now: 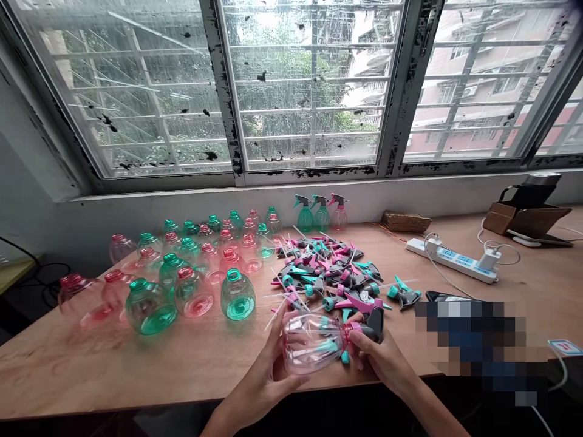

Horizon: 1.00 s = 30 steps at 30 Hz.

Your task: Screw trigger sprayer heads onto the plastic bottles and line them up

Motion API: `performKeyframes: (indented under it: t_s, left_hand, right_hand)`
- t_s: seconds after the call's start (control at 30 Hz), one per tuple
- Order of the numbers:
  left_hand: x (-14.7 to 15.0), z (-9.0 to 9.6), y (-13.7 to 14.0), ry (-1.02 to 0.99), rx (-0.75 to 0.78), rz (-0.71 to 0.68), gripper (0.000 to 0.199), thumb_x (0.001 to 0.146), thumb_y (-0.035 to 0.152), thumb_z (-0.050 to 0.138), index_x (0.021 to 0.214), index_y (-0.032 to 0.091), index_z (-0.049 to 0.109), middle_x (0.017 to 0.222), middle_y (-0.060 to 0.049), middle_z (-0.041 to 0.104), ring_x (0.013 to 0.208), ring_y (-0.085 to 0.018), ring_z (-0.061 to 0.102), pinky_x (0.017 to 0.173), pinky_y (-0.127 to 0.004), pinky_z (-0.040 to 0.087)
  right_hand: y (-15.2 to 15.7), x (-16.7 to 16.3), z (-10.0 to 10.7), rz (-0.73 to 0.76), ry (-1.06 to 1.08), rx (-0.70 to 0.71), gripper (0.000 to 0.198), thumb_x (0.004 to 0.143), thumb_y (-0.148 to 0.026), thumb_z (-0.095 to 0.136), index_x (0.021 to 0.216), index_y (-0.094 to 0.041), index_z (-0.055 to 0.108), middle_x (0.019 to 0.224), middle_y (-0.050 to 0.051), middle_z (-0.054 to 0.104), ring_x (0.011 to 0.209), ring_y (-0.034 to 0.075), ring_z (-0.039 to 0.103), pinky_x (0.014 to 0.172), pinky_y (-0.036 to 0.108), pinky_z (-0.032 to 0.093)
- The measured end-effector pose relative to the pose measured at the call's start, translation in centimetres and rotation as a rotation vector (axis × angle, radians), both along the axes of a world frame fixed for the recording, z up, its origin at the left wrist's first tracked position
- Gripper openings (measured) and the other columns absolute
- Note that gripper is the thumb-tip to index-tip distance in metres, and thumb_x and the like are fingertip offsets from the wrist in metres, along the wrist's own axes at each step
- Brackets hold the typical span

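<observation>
A clear pink spray bottle (312,343) lies sideways in front of me, above the table's front edge. My left hand (268,364) is closed around its base end. At the neck, my right hand (380,355) grips the pink collar of a grey and pink trigger sprayer (374,321) that sits on the bottle's mouth. How far the collar is screwed on cannot be seen. Just behind the hands spreads a pile of loose trigger sprayers (323,267) in pink, teal and grey, with thin white tubes. A single teal and grey sprayer (404,294) lies to the right of the pile.
Many open pink and green bottles, such as a green bottle (238,295), stand at left. Three spray bottles with heads (321,213) stand by the wall. Rightward are a power strip (450,260), a brown packet (406,221), a phone (449,297) and a brown case (523,209).
</observation>
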State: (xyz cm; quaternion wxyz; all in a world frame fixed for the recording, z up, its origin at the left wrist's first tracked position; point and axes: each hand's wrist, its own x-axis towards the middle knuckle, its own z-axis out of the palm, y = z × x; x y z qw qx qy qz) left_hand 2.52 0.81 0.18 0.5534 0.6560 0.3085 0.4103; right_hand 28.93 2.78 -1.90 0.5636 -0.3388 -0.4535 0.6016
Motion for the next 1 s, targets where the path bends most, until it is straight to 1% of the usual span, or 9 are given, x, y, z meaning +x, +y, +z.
performKeyframes:
  t_s: [0.07,0.13,0.2,0.3,0.53,0.67,0.77,0.83,1.0]
  left_hand:
    - [0.1,0.1,0.0,-0.016,0.004,-0.015,0.104,0.093,0.034,0.076,0.165,0.047,0.002,0.173,-0.009,0.021,0.136,-0.03,0.054,0.118,-0.049,0.042]
    - [0.1,0.2,-0.1,-0.009,-0.009,-0.011,0.108,0.091,0.035,0.079,0.165,0.046,0.001,0.174,-0.009,0.02,0.134,-0.031,0.055,0.119,-0.05,0.041]
    - [0.0,0.4,-0.2,-0.002,-0.036,-0.005,0.109,0.087,0.04,0.082,0.166,0.042,0.006,0.175,-0.009,0.018,0.136,-0.033,0.053,0.122,-0.052,0.037]
    - [-0.1,0.6,-0.4,-0.031,-0.081,-0.007,0.105,0.088,0.048,0.08,0.166,0.039,0.011,0.175,-0.009,0.017,0.14,-0.037,0.05,0.12,-0.054,0.038]
    - [0.0,0.0,0.0,0.008,0.002,-0.01,0.106,0.089,0.033,0.081,0.163,0.052,0.007,0.173,-0.006,0.023,0.135,-0.03,0.054,0.119,-0.049,0.041]
    - [-0.1,0.4,0.0,-0.001,-0.051,-0.003,0.112,0.085,0.042,0.084,0.165,0.045,0.006,0.172,-0.009,0.026,0.136,-0.034,0.052,0.12,-0.053,0.039]
    - [0.2,1.0,-0.3,-0.057,-0.096,-0.023,0.106,0.086,0.048,0.081,0.166,0.04,0.012,0.173,-0.01,0.023,0.144,-0.038,0.045,0.121,-0.055,0.037]
    - [0.3,1.1,-0.3,-0.071,-0.098,-0.026,0.105,0.086,0.045,0.082,0.166,0.042,0.013,0.174,-0.009,0.022,0.146,-0.036,0.044,0.122,-0.054,0.036]
    - [0.1,0.6,-0.3,-0.054,-0.07,-0.018,0.106,0.09,0.036,0.081,0.164,0.05,0.006,0.173,-0.007,0.024,0.14,-0.032,0.052,0.121,-0.051,0.04]
  right_hand:
    - [-0.1,0.0,0.2,0.013,0.001,0.007,0.041,0.08,-0.051,0.088,0.091,-0.019,0.064,0.057,-0.002,0.07,0.04,0.011,0.057,0.041,0.02,0.042]
    - [-0.1,0.0,0.2,0.015,-0.005,0.016,0.04,0.081,-0.051,0.087,0.09,-0.019,0.064,0.058,-0.002,0.071,0.041,0.011,0.058,0.042,0.02,0.044]
    - [-0.1,-0.1,0.2,0.008,-0.015,0.018,0.04,0.081,-0.051,0.087,0.091,-0.019,0.064,0.058,-0.001,0.071,0.042,0.012,0.058,0.041,0.02,0.045]
    - [0.0,-0.1,0.1,-0.005,-0.022,0.015,0.042,0.079,-0.052,0.088,0.093,-0.019,0.065,0.058,-0.002,0.07,0.042,0.013,0.059,0.039,0.021,0.045]
    - [0.0,-0.1,-0.1,-0.04,0.002,0.019,0.038,0.081,-0.049,0.087,0.093,-0.021,0.066,0.057,-0.003,0.068,0.041,0.013,0.057,0.041,0.021,0.044]
    - [0.1,-0.1,-0.3,-0.028,-0.001,0.046,0.035,0.083,-0.047,0.087,0.095,-0.02,0.067,0.058,-0.003,0.069,0.042,0.012,0.057,0.041,0.02,0.045]
    - [0.2,0.0,-0.4,-0.022,-0.008,0.053,0.035,0.084,-0.046,0.086,0.096,-0.019,0.067,0.058,-0.003,0.069,0.043,0.011,0.057,0.043,0.02,0.045]
    - [0.2,0.1,-0.5,-0.015,-0.006,0.051,0.033,0.085,-0.045,0.085,0.097,-0.02,0.067,0.059,-0.003,0.069,0.043,0.011,0.057,0.043,0.02,0.045]
    - [0.1,0.2,-0.5,0.0,-0.003,0.065,0.033,0.086,-0.046,0.084,0.095,-0.02,0.066,0.057,-0.003,0.069,0.043,0.011,0.055,0.043,0.02,0.042]
